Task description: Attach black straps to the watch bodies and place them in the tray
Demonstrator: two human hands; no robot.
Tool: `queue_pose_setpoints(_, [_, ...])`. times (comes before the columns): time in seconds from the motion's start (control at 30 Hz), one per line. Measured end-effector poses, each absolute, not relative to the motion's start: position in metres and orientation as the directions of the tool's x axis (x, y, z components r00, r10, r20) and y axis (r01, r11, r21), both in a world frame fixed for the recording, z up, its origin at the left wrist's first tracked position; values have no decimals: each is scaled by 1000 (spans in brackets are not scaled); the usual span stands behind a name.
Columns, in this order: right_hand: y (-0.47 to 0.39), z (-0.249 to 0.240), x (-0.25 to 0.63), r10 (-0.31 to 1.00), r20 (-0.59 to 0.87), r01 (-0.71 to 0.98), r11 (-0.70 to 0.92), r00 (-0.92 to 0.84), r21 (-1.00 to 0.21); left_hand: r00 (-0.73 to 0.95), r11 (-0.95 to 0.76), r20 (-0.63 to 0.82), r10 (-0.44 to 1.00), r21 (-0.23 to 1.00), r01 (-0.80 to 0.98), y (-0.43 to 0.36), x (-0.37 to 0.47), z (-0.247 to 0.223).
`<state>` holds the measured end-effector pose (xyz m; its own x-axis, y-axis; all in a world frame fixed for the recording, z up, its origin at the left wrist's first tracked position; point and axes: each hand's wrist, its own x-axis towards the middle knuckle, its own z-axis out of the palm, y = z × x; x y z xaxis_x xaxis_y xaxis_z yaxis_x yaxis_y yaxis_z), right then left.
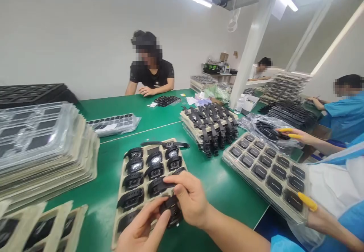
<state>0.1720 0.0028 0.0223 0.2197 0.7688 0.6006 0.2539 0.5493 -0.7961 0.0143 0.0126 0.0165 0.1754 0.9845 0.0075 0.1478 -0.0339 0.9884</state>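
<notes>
A black smartwatch [173, 215] is held up over the near right part of a beige tray [116, 221]. My left hand [143, 227] pinches the watch from the left between thumb and fingers. From the right, my right hand [193, 199] has its thumb on the watch's upper end and its index finger stretched over a black strap [160, 187]. Whether that strap belongs to the held watch, I cannot tell. Several black watches [133, 181] lie in rows in the tray's pockets. One more watch [170, 144] lies stretched across the tray's far edge.
Tall stacks of trays [51, 157] stand at the left. Stacked trays with black straps [210, 127] stand beyond my tray. At right, a co-worker's hands with yellow finger covers [307, 202] are by a tray of square black pieces [264, 161]. Another person [152, 74] sits across the green table [222, 191].
</notes>
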Motion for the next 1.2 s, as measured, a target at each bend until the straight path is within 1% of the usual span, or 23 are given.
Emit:
queue_pose_setpoints(0.1, [-5,16,168,789,562,216,520,249,-826,205,-138,114,972,985,102,4,16,12])
queue_pose_setpoints(0.2, [-10,9,166,840,462,73,462,283,-884,250,-194,178,952,980,43,0,17,11])
queue_pose_setpoints(0.27, [-12,3,167,859,438,5,453,265,-891,262,-193,178,949,981,32,-2,17,12])
queue_pose_setpoints(0.37, [-12,-1,169,865,465,-47,481,191,-876,272,-166,156,950,986,16,-5,17,16])
queue_pose_setpoints(0.47, [-12,-2,173,861,492,-90,504,131,-859,279,-170,165,946,985,-8,-7,16,19])
queue_pose_setpoints(0.53, [-11,0,176,858,505,-88,513,93,-854,284,-178,177,942,984,-23,-6,15,19])
queue_pose_setpoints(0.67, [-8,2,182,872,489,1,489,-6,-872,269,-186,184,945,982,-16,-3,13,19])
queue_pose_setpoints(0.77, [-7,3,182,888,459,30,460,-39,-887,211,-128,142,967,988,-82,-3,15,17])
queue_pose_setpoints(0.8, [-6,3,181,892,451,32,451,-24,-892,197,-97,120,973,987,-125,-3,16,16])
queue_pose_setpoints(0.87, [-7,2,178,903,425,16,425,71,-905,186,-48,87,979,978,-204,-5,19,14])
queue_pose_setpoints(0.93, [-7,1,175,900,392,-27,404,188,-914,178,-29,75,981,969,-244,-5,22,14])
queue_pose_setpoints(1.0, [-7,0,174,890,396,-61,419,227,-906,155,-34,76,985,965,-260,-5,23,13])
queue_pose_setpoints(1.1, [-6,1,176,889,436,-55,446,138,-893,118,-71,107,987,958,-278,-4,23,13])
queue_pose_setpoints(1.2, [-4,4,180,893,446,5,446,54,-895,90,-114,142,986,958,-261,-3,23,13])
